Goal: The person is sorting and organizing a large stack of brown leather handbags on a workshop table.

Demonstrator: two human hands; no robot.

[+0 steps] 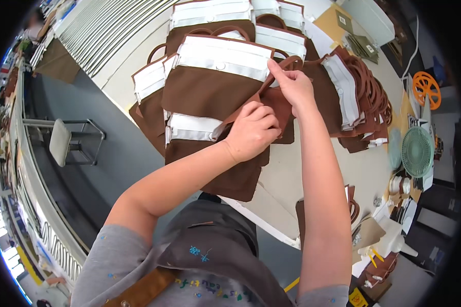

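Observation:
Before me lies a brown fabric bag panel [207, 90] with a white top band, a round snap and reddish-brown trim. My right hand [292, 84] pinches its upper right corner, beside a brown strap handle [292, 61]. Lower down, my left hand [255, 130] grips the panel's right side, where a reddish-brown inner face [278, 103] shows; its fingertips are partly hidden. Similar panels with white bands lie under and around this one, among them a lower one [194, 128] and a left one [150, 82].
At right on the pale worktable [284, 180] a stack of bag panels with handles [363, 96] spreads out. A green fan [417, 151] and an orange reel [426, 90] stand at the right edge. A chair [59, 142] is on the floor at left. Another person [36, 28] is at upper left.

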